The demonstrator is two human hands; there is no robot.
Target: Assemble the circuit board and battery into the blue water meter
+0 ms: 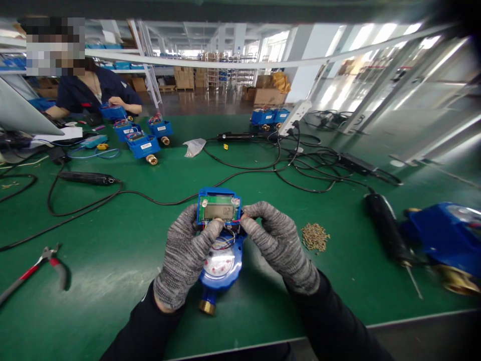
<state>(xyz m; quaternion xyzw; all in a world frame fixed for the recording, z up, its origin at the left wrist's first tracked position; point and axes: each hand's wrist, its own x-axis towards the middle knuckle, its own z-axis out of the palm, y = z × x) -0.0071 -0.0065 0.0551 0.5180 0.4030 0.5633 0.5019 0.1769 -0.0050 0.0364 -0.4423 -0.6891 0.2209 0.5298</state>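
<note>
1. Blue plastic makes up most of the meter [221,265], which is between the hands near the front of the green tabletop [169,175]; a brass fitting [207,307] points toward the person.
2. Its raised display board [219,211] looks light, stiff and fragile, best held by the casing's edges; the thin wires [224,241] below seem soft and easily snagged. With brass, the body is probably heavier, and its smooth cover slippery; its rim offers surer hold.
3. The gloved left hand [186,253] grips the casing's left side, thumb at the display's lower edge.
4. The gloved right hand [281,245] has thumb and finger pinched at the right edge, beside a red wire; whether they grip it, I cannot tell.
5. Rightward lie small screws [314,237], then a power screwdriver [385,228]; leftward, cutters [48,254].
6. Beyond, a co-worker [97,87] handles another blue unit [113,111].
</note>
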